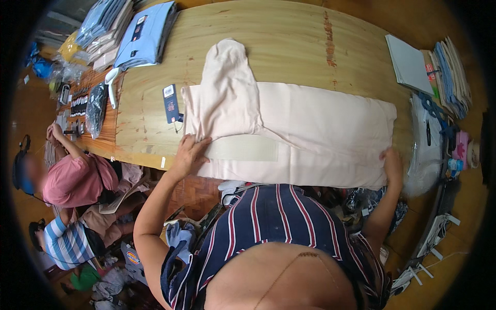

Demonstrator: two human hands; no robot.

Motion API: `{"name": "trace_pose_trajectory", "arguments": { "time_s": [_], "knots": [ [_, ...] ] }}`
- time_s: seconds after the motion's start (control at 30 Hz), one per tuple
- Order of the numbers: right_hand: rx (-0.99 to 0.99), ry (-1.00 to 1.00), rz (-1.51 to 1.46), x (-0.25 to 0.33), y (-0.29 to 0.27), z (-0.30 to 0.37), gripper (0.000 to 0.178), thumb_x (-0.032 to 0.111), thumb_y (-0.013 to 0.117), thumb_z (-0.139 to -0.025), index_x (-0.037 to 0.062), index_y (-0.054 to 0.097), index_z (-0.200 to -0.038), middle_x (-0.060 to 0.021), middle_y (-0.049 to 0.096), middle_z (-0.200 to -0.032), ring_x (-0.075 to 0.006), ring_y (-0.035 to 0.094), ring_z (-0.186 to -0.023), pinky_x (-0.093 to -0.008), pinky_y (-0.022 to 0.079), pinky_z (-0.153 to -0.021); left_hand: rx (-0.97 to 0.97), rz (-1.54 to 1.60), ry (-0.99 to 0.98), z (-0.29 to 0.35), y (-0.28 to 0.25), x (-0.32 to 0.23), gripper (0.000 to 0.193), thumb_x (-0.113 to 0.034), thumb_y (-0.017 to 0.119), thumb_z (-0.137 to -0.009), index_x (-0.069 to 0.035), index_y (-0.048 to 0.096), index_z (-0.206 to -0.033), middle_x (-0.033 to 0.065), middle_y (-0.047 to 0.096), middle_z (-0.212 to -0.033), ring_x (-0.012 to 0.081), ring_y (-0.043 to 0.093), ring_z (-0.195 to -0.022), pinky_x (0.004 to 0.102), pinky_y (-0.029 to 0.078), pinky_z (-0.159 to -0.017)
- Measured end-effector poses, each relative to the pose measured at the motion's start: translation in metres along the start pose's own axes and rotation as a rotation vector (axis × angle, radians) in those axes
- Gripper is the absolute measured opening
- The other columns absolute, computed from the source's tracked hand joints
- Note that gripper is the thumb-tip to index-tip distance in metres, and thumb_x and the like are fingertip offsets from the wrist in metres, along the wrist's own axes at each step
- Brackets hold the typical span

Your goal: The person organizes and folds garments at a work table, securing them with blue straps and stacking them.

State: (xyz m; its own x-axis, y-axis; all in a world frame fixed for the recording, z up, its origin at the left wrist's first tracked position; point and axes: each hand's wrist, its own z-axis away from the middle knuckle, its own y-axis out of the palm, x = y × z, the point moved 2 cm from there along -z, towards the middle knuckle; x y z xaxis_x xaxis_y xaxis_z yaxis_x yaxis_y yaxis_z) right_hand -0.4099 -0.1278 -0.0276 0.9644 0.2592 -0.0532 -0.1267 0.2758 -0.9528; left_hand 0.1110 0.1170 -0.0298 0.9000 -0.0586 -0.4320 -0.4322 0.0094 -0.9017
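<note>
A pale pink shirt (320, 124) lies folded lengthwise across the table in front of me. One of its sleeves (227, 77) points away toward the far side. Near its left end, a thin off-white rectangular sheet (243, 148) rests on the cloth, partly under a fold. My left hand (191, 157) grips the shirt's near left corner, its fingers on the cloth beside the sheet. At the opposite end, my right hand (391, 164) pinches the shirt's near right edge; some of its fingers are hidden. A dark blue hang tag (171, 103) sits just left of the shirt.
Folded light blue shirts (147, 33) are stacked at the far left, with a white handled tool (111, 85) nearby. White boards (408, 62) and folded garments (449, 77) lie at the right, near scissors (430, 107) and a pen (428, 132). Other people (80, 178) sit at the left.
</note>
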Motion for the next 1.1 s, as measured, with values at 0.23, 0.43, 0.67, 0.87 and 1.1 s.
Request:
{"name": "trace_pose_trajectory", "arguments": {
  "time_s": [0.23,0.43,0.67,0.87,1.1],
  "knots": [
    [-0.308,-0.487,-0.811,0.292,-0.094,-0.167,0.039,0.035,0.043,-0.081,-0.0006,0.054,-0.094,-0.0198,0.055,-0.091,-0.0305,0.053,-0.086,-0.0357,0.040,-0.073,-0.073,-0.017,0.059,0.004,-0.002,0.001,0.059,-0.014,0.068,-0.054,-0.007,0.048,-0.109,0.0136,0.045,-0.085,0.0316,0.043,-0.086,0.0395,0.032,-0.085],
    [0.106,-0.487,-0.790,0.455,-0.068,-0.220,0.046,0.031,0.053,-0.076,0.0021,0.046,-0.111,-0.0149,0.053,-0.103,-0.0261,0.054,-0.088,-0.0344,0.042,-0.076,-0.104,-0.049,0.105,0.000,-0.001,0.004,0.059,-0.020,0.068,-0.055,-0.009,0.047,-0.109,0.0108,0.044,-0.081,0.0282,0.045,-0.084,0.0417,0.031,-0.089],
    [0.856,-1.137,-1.192,0.424,-0.148,-0.021,0.033,0.002,0.050,-0.073,0.0033,0.040,-0.104,-0.0035,0.050,-0.088,-0.0087,0.051,-0.071,-0.0224,0.045,-0.058,-0.403,0.365,-0.116,0.029,0.032,0.032,0.074,-0.022,0.074,-0.054,0.002,0.034,-0.113,0.0176,0.045,-0.106,0.0346,0.040,-0.100,0.0390,0.033,-0.086],
    [0.874,-1.344,-1.051,0.385,-0.112,0.126,0.036,-0.002,0.054,-0.066,0.0049,0.046,-0.101,-0.0067,0.055,-0.089,-0.0147,0.053,-0.085,-0.0272,0.040,-0.075,-0.255,0.369,-0.117,0.014,0.028,0.037,0.078,-0.004,0.068,-0.050,-0.002,0.030,-0.118,0.0155,0.043,-0.112,0.0296,0.045,-0.094,0.0375,0.036,-0.082],
    [0.202,-0.560,-2.008,0.273,-0.110,0.036,0.040,-0.002,0.054,-0.069,0.0000,0.044,-0.108,-0.0099,0.048,-0.106,-0.0163,0.050,-0.092,-0.0259,0.043,-0.076,0.120,0.336,-0.048,-0.042,-0.030,0.035,0.088,-0.017,0.076,-0.047,-0.011,0.031,-0.122,0.0145,0.045,-0.113,0.0296,0.051,-0.087,0.0333,0.044,-0.075]
  ]
}}
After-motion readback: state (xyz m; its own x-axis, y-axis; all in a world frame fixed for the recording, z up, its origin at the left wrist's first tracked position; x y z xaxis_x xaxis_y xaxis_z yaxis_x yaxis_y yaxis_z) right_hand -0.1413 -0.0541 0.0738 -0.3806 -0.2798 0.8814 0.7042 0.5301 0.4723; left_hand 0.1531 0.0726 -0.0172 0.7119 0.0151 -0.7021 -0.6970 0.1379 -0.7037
